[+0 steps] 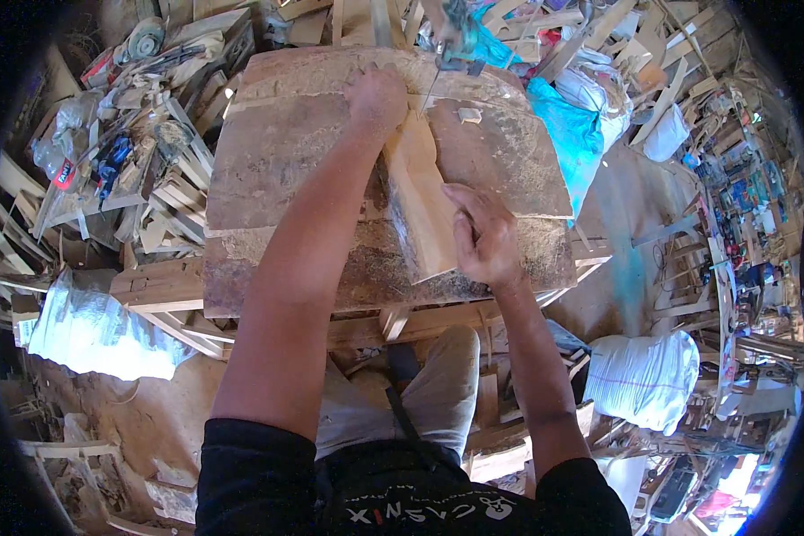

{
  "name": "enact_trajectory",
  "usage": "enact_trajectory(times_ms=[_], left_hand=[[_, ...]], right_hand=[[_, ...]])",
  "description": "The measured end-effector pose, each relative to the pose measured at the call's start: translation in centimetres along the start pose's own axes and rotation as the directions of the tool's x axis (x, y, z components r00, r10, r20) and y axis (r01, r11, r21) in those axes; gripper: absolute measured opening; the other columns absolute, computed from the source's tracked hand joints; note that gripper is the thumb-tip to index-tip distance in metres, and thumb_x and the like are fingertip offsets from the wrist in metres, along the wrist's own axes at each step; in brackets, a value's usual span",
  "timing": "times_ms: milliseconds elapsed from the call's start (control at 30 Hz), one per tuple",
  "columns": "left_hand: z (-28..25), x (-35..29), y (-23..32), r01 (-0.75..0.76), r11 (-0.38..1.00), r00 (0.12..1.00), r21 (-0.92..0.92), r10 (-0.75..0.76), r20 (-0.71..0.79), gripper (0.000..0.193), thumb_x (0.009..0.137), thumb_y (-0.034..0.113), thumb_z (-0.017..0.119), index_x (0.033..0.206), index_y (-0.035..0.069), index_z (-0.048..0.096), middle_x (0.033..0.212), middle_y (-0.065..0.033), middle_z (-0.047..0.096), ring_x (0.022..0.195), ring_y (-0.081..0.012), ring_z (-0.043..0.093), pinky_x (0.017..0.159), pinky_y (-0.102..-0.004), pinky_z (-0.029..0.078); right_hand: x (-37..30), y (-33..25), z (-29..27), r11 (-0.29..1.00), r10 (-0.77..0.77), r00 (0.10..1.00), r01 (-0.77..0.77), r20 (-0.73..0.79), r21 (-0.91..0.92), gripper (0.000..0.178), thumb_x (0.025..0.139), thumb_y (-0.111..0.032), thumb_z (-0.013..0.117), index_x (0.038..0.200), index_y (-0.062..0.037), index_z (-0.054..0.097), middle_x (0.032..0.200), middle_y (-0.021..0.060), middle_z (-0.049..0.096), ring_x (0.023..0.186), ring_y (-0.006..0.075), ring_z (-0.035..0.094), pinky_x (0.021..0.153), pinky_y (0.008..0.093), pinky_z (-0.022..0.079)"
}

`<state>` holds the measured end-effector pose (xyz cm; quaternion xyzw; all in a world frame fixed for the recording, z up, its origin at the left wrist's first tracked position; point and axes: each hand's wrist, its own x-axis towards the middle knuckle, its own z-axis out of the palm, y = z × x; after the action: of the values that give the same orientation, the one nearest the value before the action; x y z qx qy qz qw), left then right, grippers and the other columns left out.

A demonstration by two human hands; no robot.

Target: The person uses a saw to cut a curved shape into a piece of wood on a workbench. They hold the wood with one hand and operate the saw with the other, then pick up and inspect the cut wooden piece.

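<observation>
A long pale wooden board (417, 192) with a wavy right edge lies on a worn, dusty worktop (277, 170), pointing away from me. My left hand (377, 96) rests at its far end, on the left side, fingers spread flat. Along the board's near right edge is my right hand (484, 234), its forefinger and thumb apart and the other fingers curled; the fingertips are at the edge. A thin saw blade (431, 92) stands at the board's far end, below a blurred machine part (456, 36). Just right of it sits a small wood offcut (470, 115).
Scrap wood (174, 192) is heaped at the left, with a blue power tool (113, 161) and a plastic bottle (65, 170). A turquoise bag (567, 129) hangs against the worktop's right side. Stuffed white sacks (643, 380) stand on the floor at the right.
</observation>
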<state>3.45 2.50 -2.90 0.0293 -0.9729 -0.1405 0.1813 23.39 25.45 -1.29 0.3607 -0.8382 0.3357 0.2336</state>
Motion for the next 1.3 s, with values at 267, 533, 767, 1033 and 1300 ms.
enact_trajectory(times_ms=[267,533,767,1033,1300], left_hand=[[1.2,0.7,-0.4,-0.015,1.000,0.999,0.008,0.015,0.041,0.035,0.094,0.020,0.061,0.125,0.004,0.066,0.133,-0.0209,0.062,0.128,-0.0414,0.058,0.103,-0.0646,0.046],[-1.0,-0.3,0.7,0.031,0.999,1.000,0.031,-0.031,0.004,0.035,0.098,0.020,0.056,0.128,0.005,0.064,0.134,-0.0202,0.062,0.128,-0.0403,0.058,0.103,-0.0649,0.046],[-1.5,-0.1,0.9,0.042,0.999,0.997,-0.025,-0.040,0.071,0.034,0.099,0.021,0.055,0.128,0.006,0.062,0.133,-0.0194,0.063,0.128,-0.0406,0.059,0.105,-0.0648,0.044],[-0.5,0.7,0.2,0.023,0.999,0.998,0.026,-0.024,0.058,0.037,0.098,0.021,0.055,0.131,0.006,0.061,0.135,-0.0193,0.062,0.129,-0.0407,0.059,0.108,-0.0638,0.042],[-0.4,0.6,0.6,0.040,0.999,0.999,-0.036,-0.041,-0.007,0.036,0.099,0.021,0.053,0.130,0.006,0.063,0.136,-0.0196,0.062,0.134,-0.0424,0.055,0.109,-0.0646,0.041]], right_hand=[[0.0,0.1,0.1,0.999,0.036,0.999,-0.036,0.012,0.005,0.040,0.085,0.004,0.057,0.123,0.0008,0.070,0.111,0.0208,0.073,0.095,0.0388,0.070,0.088,0.0438,0.056],[0.2,0.3,0.1,0.999,0.041,0.999,-0.041,0.001,-0.002,0.040,0.081,0.004,0.059,0.120,0.0022,0.068,0.111,0.0204,0.073,0.095,0.0390,0.068,0.089,0.0466,0.054],[0.3,0.3,0.0,0.998,0.057,0.998,-0.057,0.030,-0.004,0.041,0.081,0.004,0.059,0.121,0.0022,0.068,0.110,0.0202,0.073,0.093,0.0392,0.068,0.086,0.0463,0.056],[0.5,0.8,0.2,1.000,0.014,1.000,-0.015,0.016,0.006,0.040,0.082,0.004,0.059,0.121,0.0015,0.067,0.110,0.0206,0.073,0.095,0.0400,0.069,0.088,0.0472,0.056],[0.6,0.9,0.0,0.999,0.039,0.999,-0.039,0.034,-0.016,0.040,0.083,0.003,0.058,0.122,0.0001,0.067,0.111,0.0205,0.073,0.100,0.0408,0.068,0.090,0.0487,0.055]])
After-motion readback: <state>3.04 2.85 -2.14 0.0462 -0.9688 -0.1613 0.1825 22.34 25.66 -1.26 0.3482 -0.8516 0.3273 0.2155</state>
